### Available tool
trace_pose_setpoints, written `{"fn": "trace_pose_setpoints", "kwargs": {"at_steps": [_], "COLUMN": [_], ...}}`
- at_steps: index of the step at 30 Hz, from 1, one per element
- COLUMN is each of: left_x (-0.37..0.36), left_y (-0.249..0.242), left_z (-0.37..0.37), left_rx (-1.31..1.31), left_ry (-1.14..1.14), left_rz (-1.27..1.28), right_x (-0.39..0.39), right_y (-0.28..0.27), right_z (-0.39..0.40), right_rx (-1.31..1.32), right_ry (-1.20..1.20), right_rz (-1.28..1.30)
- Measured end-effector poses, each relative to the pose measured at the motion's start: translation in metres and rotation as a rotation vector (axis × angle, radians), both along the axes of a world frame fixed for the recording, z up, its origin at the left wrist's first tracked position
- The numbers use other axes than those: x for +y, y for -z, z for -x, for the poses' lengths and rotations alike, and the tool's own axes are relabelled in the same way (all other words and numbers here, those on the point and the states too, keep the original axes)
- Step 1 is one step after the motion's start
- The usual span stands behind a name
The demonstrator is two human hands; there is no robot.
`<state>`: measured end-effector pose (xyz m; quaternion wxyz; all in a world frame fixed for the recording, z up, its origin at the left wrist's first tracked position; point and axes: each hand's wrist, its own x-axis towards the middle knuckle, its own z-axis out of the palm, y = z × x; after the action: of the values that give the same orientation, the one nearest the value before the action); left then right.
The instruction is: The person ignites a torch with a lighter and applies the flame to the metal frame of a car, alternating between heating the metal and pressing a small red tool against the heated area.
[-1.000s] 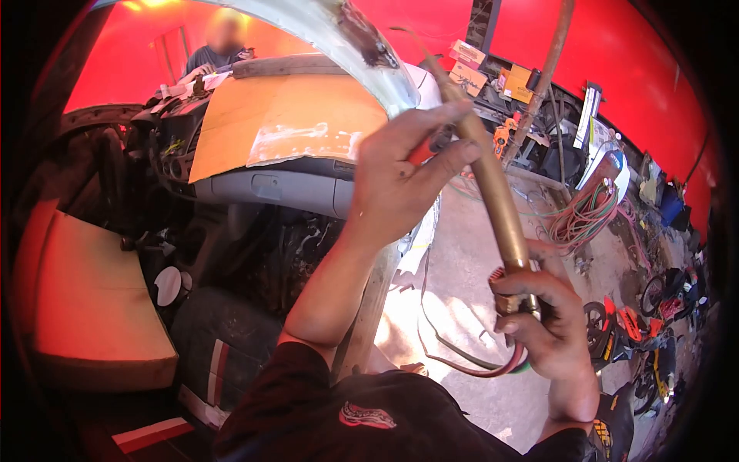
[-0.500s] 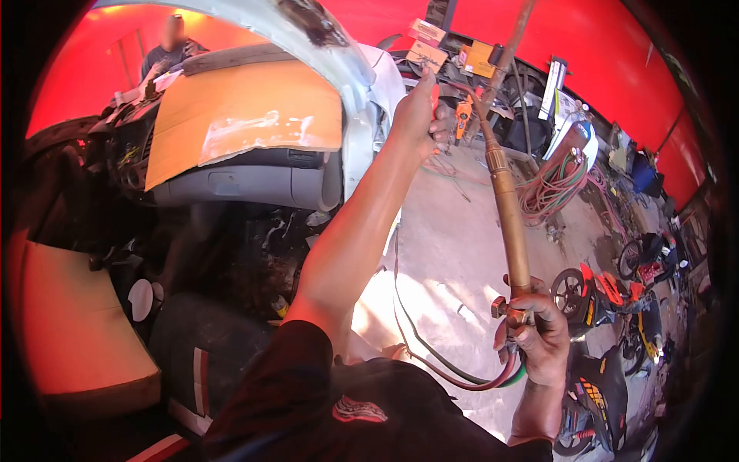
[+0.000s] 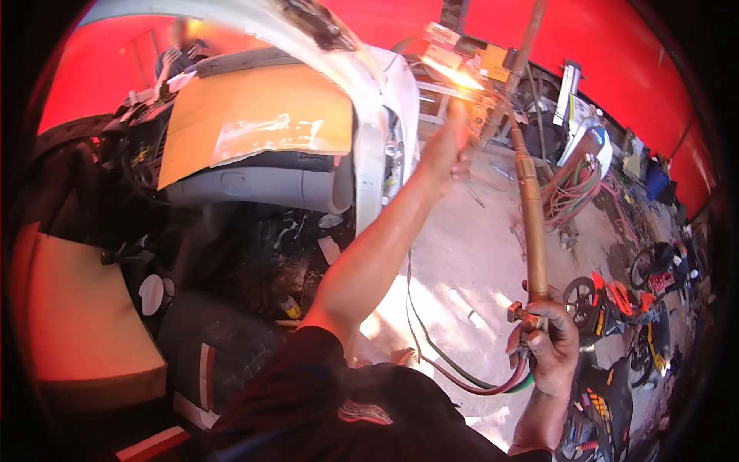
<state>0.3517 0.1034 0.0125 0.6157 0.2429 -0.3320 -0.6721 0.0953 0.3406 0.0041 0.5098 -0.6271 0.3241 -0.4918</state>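
My right hand is wrapped round the valve end of a long brass torch, below its handle. The torch points up and away, and a bright yellow-white flame burns at its nozzle. Just below the flame, my left hand is closed on a small red object, its arm stretched forward; glare blurs the fingertips. A red and a green hose curve from the torch's lower end beneath my right hand.
On the left is an open vehicle body with a pale door frame and cardboard over its dashboard. A person is beyond it. Coiled hoses and motorcycles are on the right. Boxes stand behind the flame.
A flame has appeared at the torch nozzle, where none showed before. Both hands and the surroundings sit slightly further right in the view.
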Motion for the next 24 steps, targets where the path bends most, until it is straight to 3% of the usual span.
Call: {"fn": "trace_pose_setpoints", "kwargs": {"at_steps": [2,4,7,11,16,17,24], "left_x": [0.026,0.061,0.108,0.114,0.145,0.146,0.162], "left_y": [0.004,-0.005,-0.029,-0.033,-0.055,-0.056,-0.055], "left_z": [0.000,0.012,0.018,0.011,-0.019,-0.026,-0.059], "left_rx": [-0.275,-0.705,-0.737,-0.647,-0.607,-0.602,-0.583], "left_ry": [-0.024,-0.287,-0.328,-0.622,-0.735,-0.776,-0.875], "left_rz": [0.212,0.617,0.672,0.753,0.822,0.851,0.842], "right_x": [-0.005,-0.008,-0.007,-0.007,-0.014,-0.012,-0.014], "right_y": [0.001,-0.002,-0.011,-0.027,-0.048,-0.054,-0.073], "right_z": [0.001,-0.004,-0.013,-0.030,-0.056,-0.059,-0.076], "right_rx": [0.024,0.055,0.079,0.141,0.307,0.262,0.362], "right_ry": [0.013,0.043,0.036,0.023,-0.027,-0.064,-0.202], "right_rz": [0.028,0.060,0.045,0.096,0.377,0.284,0.378]}}
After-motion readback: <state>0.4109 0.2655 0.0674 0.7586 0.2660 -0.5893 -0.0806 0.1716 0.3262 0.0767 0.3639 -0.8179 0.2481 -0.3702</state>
